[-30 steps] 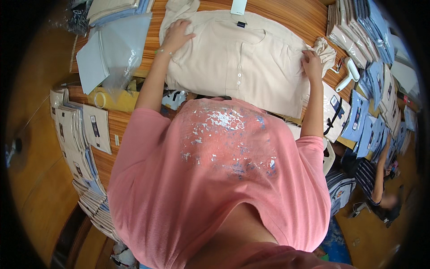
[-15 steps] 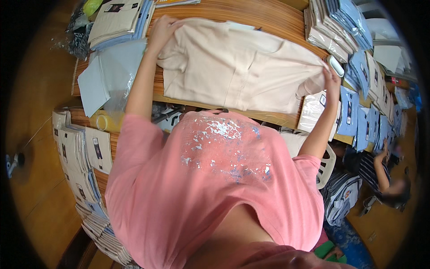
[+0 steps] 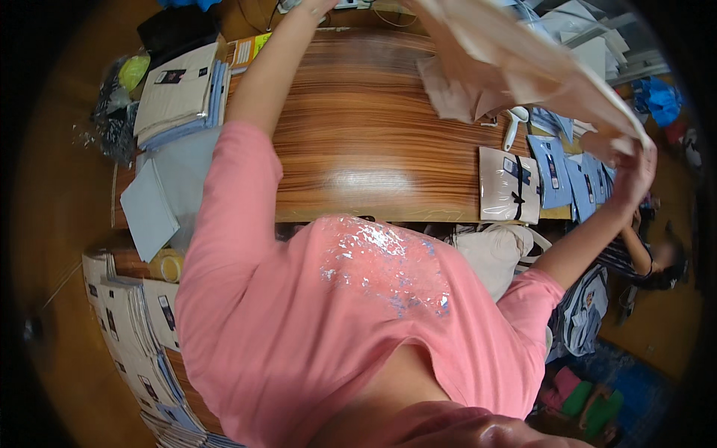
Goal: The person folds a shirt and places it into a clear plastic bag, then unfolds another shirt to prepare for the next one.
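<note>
A thin beige shirt hangs lifted in the air across the upper right, its far end running out past the top edge. My right hand is closed on its near corner, high at the right. My left hand reaches up to the top edge, where its fingers are cut off, so its hold on the cloth cannot be seen. Below the shirt lies the striped wooden table. A loose lower part of the cloth droops close to the table's right side, next to a white handled tool.
A packed beige garment lies at the table's front right, with blue packed shirts beyond. Stacked packed shirts and clear plastic bags are at the left. More piles stand lower left. Another person is far right.
The shirt has been raised off the table and swung up to the right. Both my hands moved up and outward, the left to the top edge. The tabletop beneath has come into sight.
</note>
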Available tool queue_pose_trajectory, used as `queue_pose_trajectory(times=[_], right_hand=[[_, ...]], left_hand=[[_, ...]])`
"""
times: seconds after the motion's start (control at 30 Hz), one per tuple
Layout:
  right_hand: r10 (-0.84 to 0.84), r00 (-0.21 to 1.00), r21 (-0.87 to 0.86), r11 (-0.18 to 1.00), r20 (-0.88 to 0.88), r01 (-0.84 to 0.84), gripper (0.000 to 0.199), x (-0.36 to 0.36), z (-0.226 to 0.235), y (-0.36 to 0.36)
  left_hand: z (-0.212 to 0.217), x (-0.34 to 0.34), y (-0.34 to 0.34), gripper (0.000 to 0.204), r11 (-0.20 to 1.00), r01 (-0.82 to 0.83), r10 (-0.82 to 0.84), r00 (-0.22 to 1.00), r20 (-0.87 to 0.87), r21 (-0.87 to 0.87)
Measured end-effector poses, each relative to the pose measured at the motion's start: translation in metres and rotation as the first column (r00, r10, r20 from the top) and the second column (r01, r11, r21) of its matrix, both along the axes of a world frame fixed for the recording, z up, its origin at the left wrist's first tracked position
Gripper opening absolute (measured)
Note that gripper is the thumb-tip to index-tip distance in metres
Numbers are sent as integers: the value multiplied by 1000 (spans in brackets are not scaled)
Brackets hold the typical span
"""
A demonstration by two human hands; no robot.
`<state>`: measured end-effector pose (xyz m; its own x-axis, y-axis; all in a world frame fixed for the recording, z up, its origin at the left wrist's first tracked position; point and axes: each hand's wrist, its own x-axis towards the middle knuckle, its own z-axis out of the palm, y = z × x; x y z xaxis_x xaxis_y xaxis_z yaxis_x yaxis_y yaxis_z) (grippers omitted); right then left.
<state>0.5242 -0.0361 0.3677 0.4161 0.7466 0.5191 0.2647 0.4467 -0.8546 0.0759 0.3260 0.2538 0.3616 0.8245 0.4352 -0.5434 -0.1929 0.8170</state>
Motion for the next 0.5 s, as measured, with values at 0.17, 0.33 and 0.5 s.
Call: queue_pose_trajectory(times=[0.17, 0.33, 0.5], right_hand=[[344, 924, -705, 614, -165, -355, 35, -165, -146, -3], [904, 409, -634, 246, -122, -733, 52, -326, -192, 5], [481, 835, -643, 735, 268, -217, 47, -219, -305, 96]], left_hand=[[-132, -101, 29, 30, 871, -422, 358, 896, -263, -252], [-227, -218, -22, 51, 405, -856, 716, 79, -694, 321], [-254, -133, -180, 53, 633, -592, 737, 263, -623, 499]])
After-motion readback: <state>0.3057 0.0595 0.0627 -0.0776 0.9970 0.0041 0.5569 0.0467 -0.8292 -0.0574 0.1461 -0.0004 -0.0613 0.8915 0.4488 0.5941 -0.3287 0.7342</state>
